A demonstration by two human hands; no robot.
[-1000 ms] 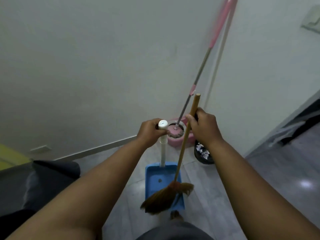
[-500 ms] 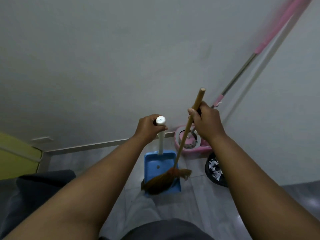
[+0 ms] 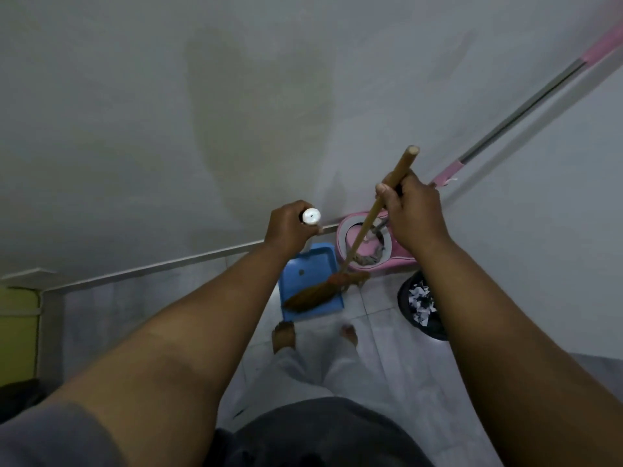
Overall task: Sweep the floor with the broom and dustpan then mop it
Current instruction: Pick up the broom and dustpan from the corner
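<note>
My left hand (image 3: 290, 230) grips the white upright handle (image 3: 310, 216) of the blue dustpan (image 3: 305, 274), which sits on the tiled floor by the wall. My right hand (image 3: 413, 210) grips the wooden broom (image 3: 362, 234) near its top end. The broom's brown bristles (image 3: 312, 295) lie inside the dustpan. Just behind stands a pink mop bucket (image 3: 392, 256) with the mop head in it. The mop's pink and metal pole (image 3: 519, 109) leans up to the right along the wall.
A dark waste bin (image 3: 409, 310) with torn white paper in it stands right of the dustpan. My bare feet (image 3: 284, 335) are just behind the dustpan. White walls meet in a corner ahead. A yellow-green object (image 3: 18, 332) sits at the far left.
The view has tipped down and closer to the wall. Dustpan and broom have shifted nearer the wall and the pink bucket. Both hands keep their grips.
</note>
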